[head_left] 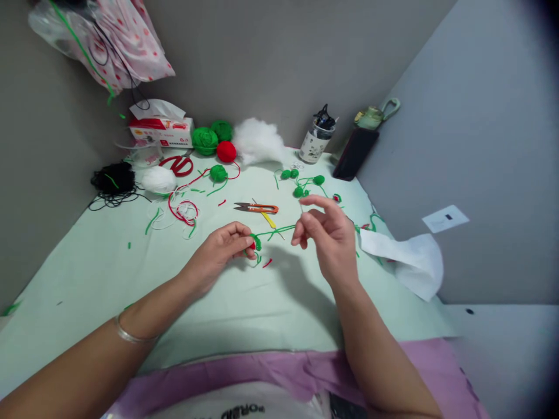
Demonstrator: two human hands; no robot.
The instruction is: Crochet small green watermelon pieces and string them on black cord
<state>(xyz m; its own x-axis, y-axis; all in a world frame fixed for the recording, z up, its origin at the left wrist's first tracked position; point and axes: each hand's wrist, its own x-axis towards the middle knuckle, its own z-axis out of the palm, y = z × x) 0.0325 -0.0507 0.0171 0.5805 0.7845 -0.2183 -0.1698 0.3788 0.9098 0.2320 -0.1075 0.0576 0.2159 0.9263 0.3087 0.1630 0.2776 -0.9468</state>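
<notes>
My left hand [230, 243] pinches a small red and green crocheted piece [257, 242] between thumb and fingers, just above the table. From it, taut green yarn [279, 229] runs right to my right hand [324, 233], whose curled fingers grip it. A thin pale sliver shows between the right index fingertip and thumb, too small to name. Beyond the hands lie orange-handled thread snips [257, 208]. A yellow-handled crochet hook [268, 220] lies partly beneath the snips, its metal end under the yarn. Below the piece is a red yarn scrap [267, 263].
Small green crocheted balls [299, 191] with yarn tails lie behind my right hand. Yarn balls [205, 141], white stuffing [258, 141], red scissors [178, 164] and a tissue box [161, 131] stand toward the back. A pen cup [315, 144], phone [356, 153] and white paper [414, 262] are right.
</notes>
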